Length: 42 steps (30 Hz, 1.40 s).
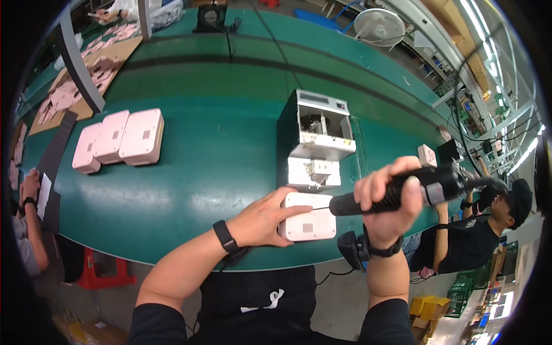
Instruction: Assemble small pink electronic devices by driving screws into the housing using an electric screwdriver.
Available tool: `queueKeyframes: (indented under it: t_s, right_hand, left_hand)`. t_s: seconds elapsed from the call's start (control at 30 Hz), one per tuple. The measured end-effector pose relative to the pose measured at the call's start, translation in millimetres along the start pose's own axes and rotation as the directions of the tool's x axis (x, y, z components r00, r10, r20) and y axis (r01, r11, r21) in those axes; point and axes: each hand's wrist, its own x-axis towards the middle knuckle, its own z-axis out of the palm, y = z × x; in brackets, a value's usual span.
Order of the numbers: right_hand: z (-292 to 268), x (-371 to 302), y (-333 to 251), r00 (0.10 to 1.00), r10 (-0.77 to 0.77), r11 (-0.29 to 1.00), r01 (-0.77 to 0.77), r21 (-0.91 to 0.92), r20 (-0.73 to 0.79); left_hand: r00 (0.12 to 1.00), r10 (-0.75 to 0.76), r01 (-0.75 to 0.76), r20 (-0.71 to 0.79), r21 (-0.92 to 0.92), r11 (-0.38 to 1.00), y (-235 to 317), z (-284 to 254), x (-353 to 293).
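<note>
A pale pink plastic box (pixel 322 229) with rounded corners, a slotted vent and corner holes lies on the green table near its front edge. My left hand (pixel 259 221) grips its left side, with the index finger stretched across the top. In my right hand (pixel 391 198), the fingers wrap round a black electric screwdriver (pixel 344 204) held aslant. Its thin bit reaches left over the box top, close to my left fingertip; whether it touches a screw is too small to tell. Just beyond the box stands a metal machine (pixel 325 148) resembling a screw feeder.
Three similar pink boxes (pixel 141 138) stand side by side at the left. A grey post (pixel 80 69) rises beside cardboard with pink parts. A co-worker (pixel 483 236) works at the right; another person's hands (pixel 30 187) show at the left. The screwdriver's cable (pixel 480 183) runs off right.
</note>
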Motion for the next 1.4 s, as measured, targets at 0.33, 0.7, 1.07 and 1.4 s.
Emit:
queueKeyframes:
  t_s: [0.33,0.7,1.07,1.4]
  right_hand:
    - [33.9,-43.2,-38.2,0.953,0.292,0.954,-0.296,0.049,0.087]
    - [54.4,-54.0,-24.1,0.986,0.135,0.982,-0.121,-0.145,0.095]
    - [46.6,-49.0,-11.3,0.977,0.031,0.996,-0.013,-0.084,0.212]
    - [57.8,-63.0,-9.2,0.974,0.225,0.959,-0.218,-0.183,0.017]
  left_hand:
    - [1.0,0.008,-0.007,-0.027,0.041,0.999,-3.7,1.8,0.6]
    - [0.998,0.001,0.004,-0.07,0.064,0.998,0.5,4.1,-0.3]
    - [0.995,0.007,-0.002,-0.1,0.048,0.999,-3.4,5.6,-1.9]
    - [0.993,0.024,-0.018,-0.115,0.057,0.998,-6.0,14.1,-1.9]
